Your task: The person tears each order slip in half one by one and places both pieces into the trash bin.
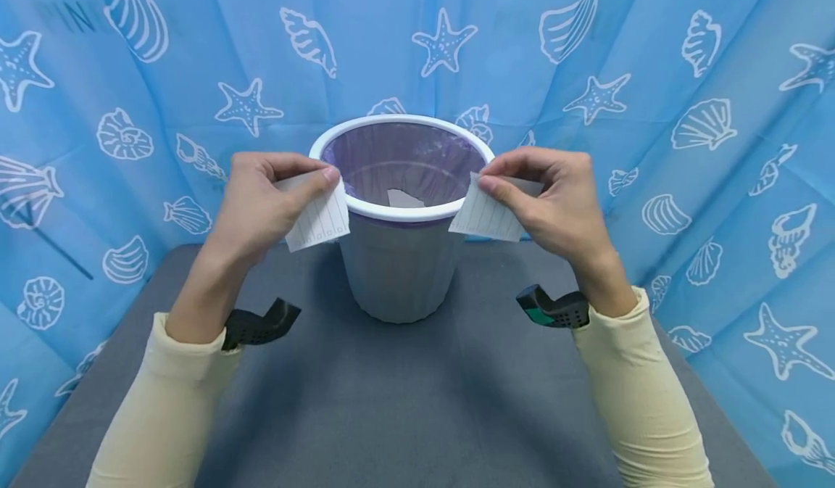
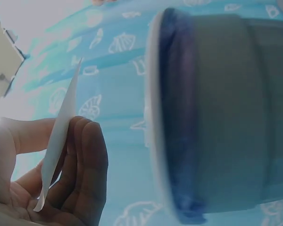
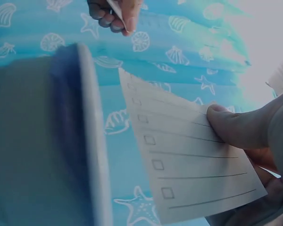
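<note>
My left hand pinches a torn piece of lined paper between thumb and fingers, just left of the bin's rim. On the other side, a second lined piece of paper is pinched by my right hand; the right wrist view shows small checkboxes along the edge of this sheet. Between the hands stands a grey waste bin with a white rim and a purple liner. Inside it lies a pale paper scrap. From the left wrist, the left sheet appears nearly edge-on.
The bin stands on a dark grey cloth-covered table. Behind and at both sides hangs a blue curtain with white shells and starfish. Black wrist devices stick out below both hands.
</note>
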A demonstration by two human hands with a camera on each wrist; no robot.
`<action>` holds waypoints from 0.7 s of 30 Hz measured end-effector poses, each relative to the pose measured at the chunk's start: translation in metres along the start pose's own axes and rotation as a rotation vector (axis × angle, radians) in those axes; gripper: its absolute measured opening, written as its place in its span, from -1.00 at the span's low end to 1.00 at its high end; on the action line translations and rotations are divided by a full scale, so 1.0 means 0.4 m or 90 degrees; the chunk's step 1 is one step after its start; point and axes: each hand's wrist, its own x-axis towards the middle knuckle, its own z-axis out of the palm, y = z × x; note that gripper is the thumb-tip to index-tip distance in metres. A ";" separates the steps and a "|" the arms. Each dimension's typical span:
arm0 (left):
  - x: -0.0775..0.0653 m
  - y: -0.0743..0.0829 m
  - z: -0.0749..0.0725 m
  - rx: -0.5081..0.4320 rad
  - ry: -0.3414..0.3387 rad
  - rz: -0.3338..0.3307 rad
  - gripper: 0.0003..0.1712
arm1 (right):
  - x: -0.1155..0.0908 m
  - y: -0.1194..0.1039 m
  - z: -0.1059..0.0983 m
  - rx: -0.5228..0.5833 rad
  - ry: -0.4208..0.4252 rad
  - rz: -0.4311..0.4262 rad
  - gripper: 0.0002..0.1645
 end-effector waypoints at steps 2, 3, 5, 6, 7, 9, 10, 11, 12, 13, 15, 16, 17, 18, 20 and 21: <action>0.033 0.027 -0.004 0.007 -0.004 -0.011 -0.64 | 0.039 -0.001 -0.009 -0.004 -0.006 0.008 -0.92; 0.050 0.041 -0.004 0.009 -0.007 -0.016 -0.64 | 0.058 -0.002 -0.012 -0.007 -0.011 0.015 -0.91; 0.086 0.065 -0.005 0.010 -0.018 -0.035 -0.63 | 0.097 -0.006 -0.017 -0.008 -0.021 0.042 -0.87; 0.104 0.076 -0.004 0.006 -0.022 -0.045 -0.64 | 0.116 -0.007 -0.018 -0.006 -0.026 0.060 -0.84; 0.122 0.085 -0.003 0.002 -0.026 -0.052 -0.64 | 0.135 -0.007 -0.019 -0.001 -0.033 0.078 -0.82; 0.157 0.100 0.000 -0.003 -0.029 -0.064 -0.65 | 0.170 -0.005 -0.017 0.009 -0.046 0.114 -0.79; 0.175 0.106 0.002 0.000 -0.030 -0.069 -0.66 | 0.186 -0.002 -0.015 0.013 -0.053 0.131 -0.78; 0.190 0.112 0.005 0.002 -0.029 -0.073 -0.67 | 0.202 0.000 -0.012 0.016 -0.060 0.145 -0.77; 0.206 0.116 0.008 0.009 -0.028 -0.075 -0.67 | 0.216 0.003 -0.010 0.011 -0.068 0.155 -0.76; 0.221 0.121 0.011 0.023 -0.028 -0.081 -0.67 | 0.230 0.007 -0.007 0.007 -0.074 0.163 -0.75; 0.247 0.127 0.019 0.048 -0.027 -0.096 -0.67 | 0.254 0.014 0.000 -0.004 -0.086 0.176 -0.74; 0.259 0.130 0.022 0.058 -0.027 -0.104 -0.67 | 0.266 0.018 0.004 -0.010 -0.091 0.183 -0.74; 0.270 0.131 0.026 0.072 -0.028 -0.111 -0.67 | 0.277 0.022 0.006 -0.014 -0.095 0.189 -0.74; 0.281 0.132 0.029 0.082 -0.029 -0.121 -0.66 | 0.289 0.027 0.008 -0.013 -0.097 0.196 -0.74; 0.301 0.133 0.036 0.098 -0.033 -0.135 -0.66 | 0.309 0.037 0.012 -0.014 -0.099 0.210 -0.74; 0.311 0.133 0.039 0.099 -0.036 -0.143 -0.65 | 0.320 0.043 0.014 -0.010 -0.099 0.220 -0.74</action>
